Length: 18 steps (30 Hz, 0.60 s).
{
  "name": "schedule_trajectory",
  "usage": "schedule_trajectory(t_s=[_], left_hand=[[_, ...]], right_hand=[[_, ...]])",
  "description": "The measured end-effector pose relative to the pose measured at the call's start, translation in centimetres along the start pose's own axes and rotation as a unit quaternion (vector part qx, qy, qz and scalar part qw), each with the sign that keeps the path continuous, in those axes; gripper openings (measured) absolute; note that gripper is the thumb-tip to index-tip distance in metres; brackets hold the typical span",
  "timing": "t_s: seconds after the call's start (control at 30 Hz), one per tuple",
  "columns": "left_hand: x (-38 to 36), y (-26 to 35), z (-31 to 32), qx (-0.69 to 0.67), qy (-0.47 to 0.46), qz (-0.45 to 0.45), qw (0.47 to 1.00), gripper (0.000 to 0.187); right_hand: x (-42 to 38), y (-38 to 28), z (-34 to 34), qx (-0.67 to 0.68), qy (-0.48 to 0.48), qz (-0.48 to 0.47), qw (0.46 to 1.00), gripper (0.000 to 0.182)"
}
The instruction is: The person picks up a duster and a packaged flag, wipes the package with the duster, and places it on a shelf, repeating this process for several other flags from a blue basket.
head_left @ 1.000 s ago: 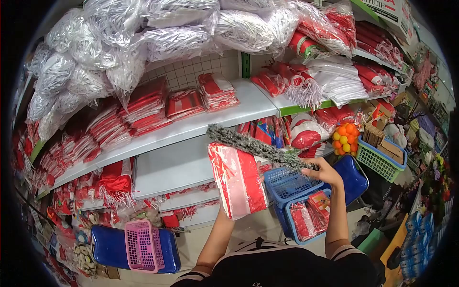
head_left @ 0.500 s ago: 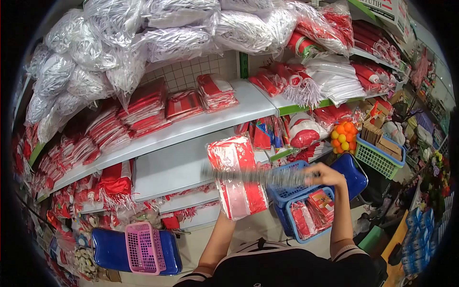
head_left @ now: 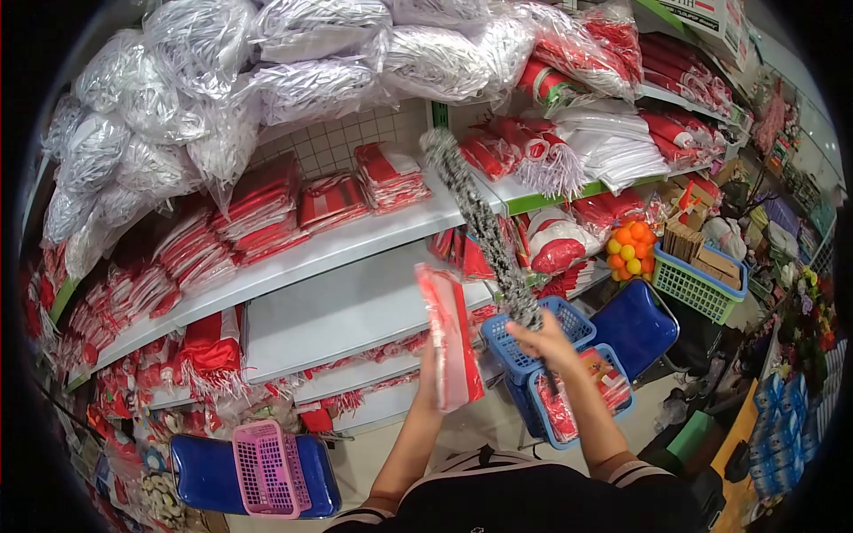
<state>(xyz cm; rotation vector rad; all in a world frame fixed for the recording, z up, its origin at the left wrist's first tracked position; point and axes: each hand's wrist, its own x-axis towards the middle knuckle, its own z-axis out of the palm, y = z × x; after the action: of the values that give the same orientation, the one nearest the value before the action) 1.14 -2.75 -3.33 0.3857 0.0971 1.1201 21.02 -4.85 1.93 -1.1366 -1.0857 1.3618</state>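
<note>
My left hand (head_left: 432, 375) grips a plastic-wrapped red-and-white cloth packet (head_left: 458, 346), tilted nearly edge-on in front of the shelves. In my right hand (head_left: 544, 343) is a fluffy black-and-white duster (head_left: 480, 218), its handle low and its head slanting up to the left. The duster's tip reaches over the shelf (head_left: 338, 235) beside the stacked red-and-white packets (head_left: 389, 176). Behind and below my right hand stand a blue basket (head_left: 576, 318) and a second blue basket (head_left: 633, 407) with similar packets inside.
Bags of white shredded strips (head_left: 311, 93) fill the top shelf. A pink basket (head_left: 269, 471) rests on a blue chair (head_left: 200, 471) at lower left. Another blue chair (head_left: 635, 329) stands right, near orange and yellow balls (head_left: 633, 249) and a green basket (head_left: 697, 289).
The duster has swung from lying across the packet's front to pointing upward, away from it. The packet has turned from face-on to nearly edge-on. My right hand has moved left and slightly lower.
</note>
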Motion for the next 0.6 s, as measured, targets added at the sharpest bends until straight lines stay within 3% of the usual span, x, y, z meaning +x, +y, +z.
schedule_trajectory(t_s=[0.07, 0.1, 0.23, 0.33, 0.37, 0.47, 0.5, 0.53, 0.6], left_hand=[[0.0, -1.0, -0.1, 0.201, 0.096, 0.054, 0.973, 0.058], [0.1, -1.3, 0.7, 0.177, 0.117, 0.066, 0.975, 0.064], [0.0, -1.2, -0.7, 0.319, 0.165, 0.147, 0.922, 0.062], [-0.3, 1.3, -0.8, 0.081, 0.132, 0.090, 0.984, 0.054], [-0.2, 2.0, -1.7, 0.097, 0.095, 0.018, 0.991, 0.056], [-0.3, -0.3, -4.8, -0.099, -0.002, -0.035, 0.994, 0.061], [1.1, -1.4, -8.2, -0.177, -0.139, -0.080, 0.971, 0.070], [1.5, -2.0, -8.3, -0.211, -0.202, -0.095, 0.952, 0.070], [1.6, -2.2, -7.5, -0.200, -0.162, -0.065, 0.964, 0.070]], right_hand=[[-0.6, 0.2, 3.0, 0.068, -0.055, 0.008, 0.996, 0.029], [-0.9, -0.2, 4.0, 0.028, -0.045, -0.007, 0.999, 0.027], [0.5, 1.3, 5.0, -0.028, 0.046, -0.130, 0.990, 0.026], [0.4, 0.4, 3.7, 0.053, 0.018, -0.016, 0.998, 0.028], [0.2, -0.3, 3.8, 0.080, 0.021, 0.003, 0.997, 0.029], [0.4, -0.1, 4.2, 0.140, -0.027, -0.002, 0.990, 0.026], [0.6, 0.0, 4.2, 0.116, -0.047, -0.010, 0.992, 0.027], [0.6, -0.1, 4.1, 0.080, -0.039, -0.008, 0.996, 0.027], [0.1, -0.7, 3.4, 0.007, -0.021, -0.002, 1.000, 0.027]])
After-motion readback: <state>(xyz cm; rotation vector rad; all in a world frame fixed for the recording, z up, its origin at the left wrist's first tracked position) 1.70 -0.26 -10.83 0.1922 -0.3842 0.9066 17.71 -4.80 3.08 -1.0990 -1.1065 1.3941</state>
